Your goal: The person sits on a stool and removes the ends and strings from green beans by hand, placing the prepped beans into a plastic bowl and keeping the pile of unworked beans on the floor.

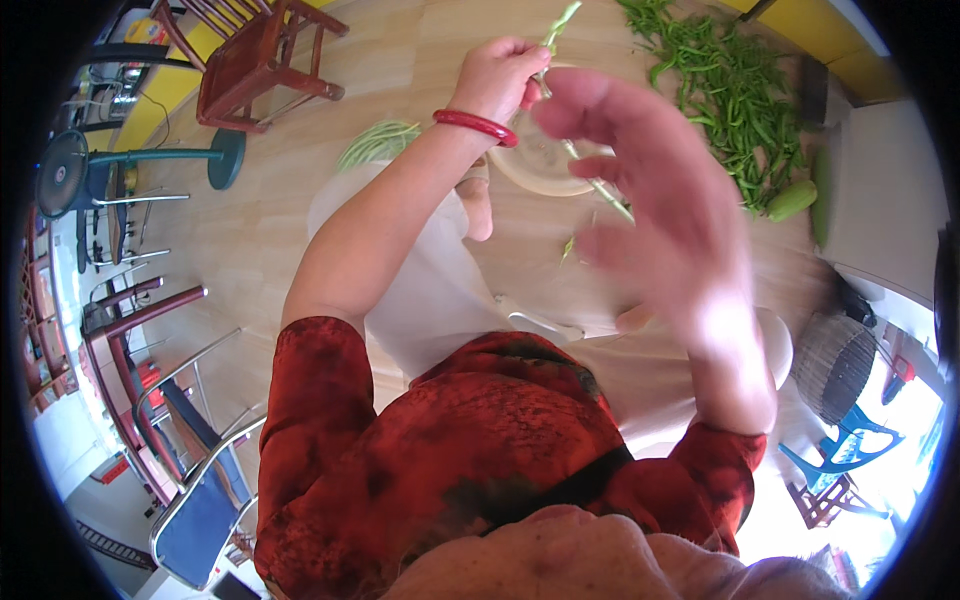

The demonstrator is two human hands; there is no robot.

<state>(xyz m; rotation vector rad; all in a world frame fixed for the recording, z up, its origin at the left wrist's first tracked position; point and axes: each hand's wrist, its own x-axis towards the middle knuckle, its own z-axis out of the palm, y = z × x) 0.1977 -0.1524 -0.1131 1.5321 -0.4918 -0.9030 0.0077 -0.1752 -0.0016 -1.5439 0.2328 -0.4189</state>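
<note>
My left hand [501,73], with a red bangle at its wrist, pinches a long green plant stem [556,31] near its upper end. The stem slants down to the right and passes behind the fingers of my right hand [660,165]. Motion blurs that right hand, which is raised close to the camera with its fingers apart. Whether its fingertips touch the stem is unclear. Below both hands a round pale basin [517,166] rests on the floor, partly hidden by them. Small green scraps [568,249] lie on the floor nearer to me.
A large heap of green peppers [739,105] spreads at the upper right, beside a pale green gourd [792,200]. Long thin green stems or beans [381,142] lie past my left knee. A wooden chair [247,71] and a fan [64,174] stand to the left.
</note>
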